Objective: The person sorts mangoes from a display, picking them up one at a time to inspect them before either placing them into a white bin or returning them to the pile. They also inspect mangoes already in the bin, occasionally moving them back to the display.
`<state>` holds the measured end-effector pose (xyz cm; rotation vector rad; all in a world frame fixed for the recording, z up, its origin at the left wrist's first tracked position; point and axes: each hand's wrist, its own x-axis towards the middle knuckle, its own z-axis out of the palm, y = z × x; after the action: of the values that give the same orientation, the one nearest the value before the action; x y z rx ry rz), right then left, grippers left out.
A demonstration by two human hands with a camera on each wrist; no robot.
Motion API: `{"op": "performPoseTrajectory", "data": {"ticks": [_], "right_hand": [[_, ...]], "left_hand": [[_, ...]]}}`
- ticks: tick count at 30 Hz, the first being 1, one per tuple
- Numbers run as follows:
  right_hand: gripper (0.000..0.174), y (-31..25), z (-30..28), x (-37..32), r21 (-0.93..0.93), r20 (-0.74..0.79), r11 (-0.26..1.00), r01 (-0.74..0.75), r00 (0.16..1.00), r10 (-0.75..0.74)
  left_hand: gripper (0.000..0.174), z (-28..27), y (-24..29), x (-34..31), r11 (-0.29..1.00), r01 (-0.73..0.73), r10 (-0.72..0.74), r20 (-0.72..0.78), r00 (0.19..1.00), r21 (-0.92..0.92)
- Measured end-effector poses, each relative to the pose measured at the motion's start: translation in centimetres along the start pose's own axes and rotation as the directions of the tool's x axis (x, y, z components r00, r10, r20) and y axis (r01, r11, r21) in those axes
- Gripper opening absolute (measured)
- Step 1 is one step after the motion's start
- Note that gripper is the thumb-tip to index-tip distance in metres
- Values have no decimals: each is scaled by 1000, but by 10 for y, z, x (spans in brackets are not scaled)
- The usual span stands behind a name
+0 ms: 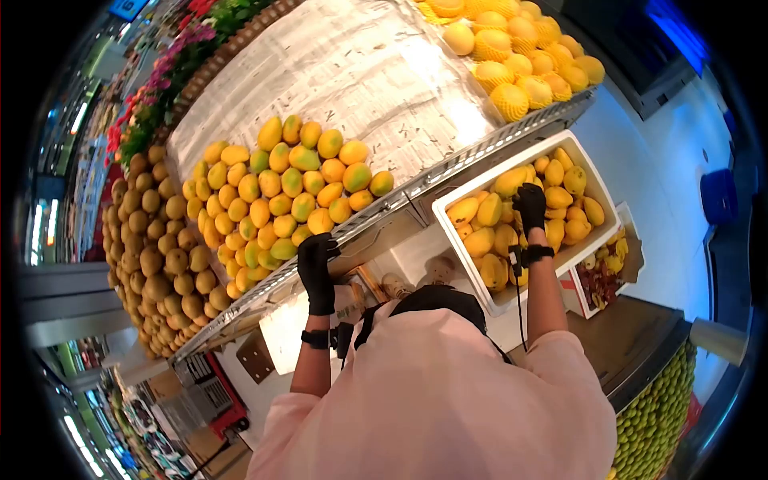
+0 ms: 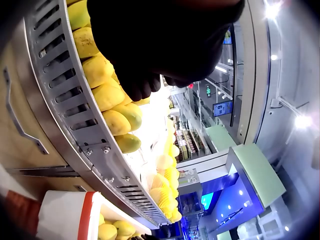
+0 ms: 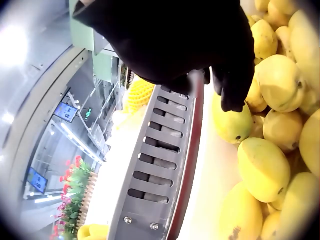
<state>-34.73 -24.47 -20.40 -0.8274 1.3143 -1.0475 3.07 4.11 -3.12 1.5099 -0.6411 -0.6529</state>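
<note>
Both hands wear black gloves. My right hand reaches down into a white foam box holding many yellow mangoes. In the right wrist view its fingertips come down against a yellow-green mango by the box wall. My left hand is at the front rail of a display stand, beside rows of yellow and green mangoes. Its fingers hang loosely bent in the left wrist view, with nothing visible in them; the palm side is hidden.
Kiwifruit lie left of the displayed mangoes. Yellow fruit in foam nets sits at the stand's far right, past a pale sheet. A smaller box of reddish and yellow fruit stands behind the foam box. Green fruit fills a bin lower right.
</note>
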Motion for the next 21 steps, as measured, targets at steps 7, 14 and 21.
{"op": "performPoseTrajectory", "data": {"ticks": [7, 14, 21], "right_hand": [[14, -15, 11, -48, 54, 162, 997, -60, 986, 50], [18, -13, 36, -67, -17, 276, 996, -90, 957, 91], [17, -38, 62, -93, -11, 322, 997, -79, 943, 78]], "left_hand": [[12, 7, 6, 18, 997, -81, 81, -12, 997, -13], [12, 1, 5, 30, 996, -37, 32, -52, 998, -84], [10, -29, 3, 49, 986, -81, 83, 8, 997, -144]]}}
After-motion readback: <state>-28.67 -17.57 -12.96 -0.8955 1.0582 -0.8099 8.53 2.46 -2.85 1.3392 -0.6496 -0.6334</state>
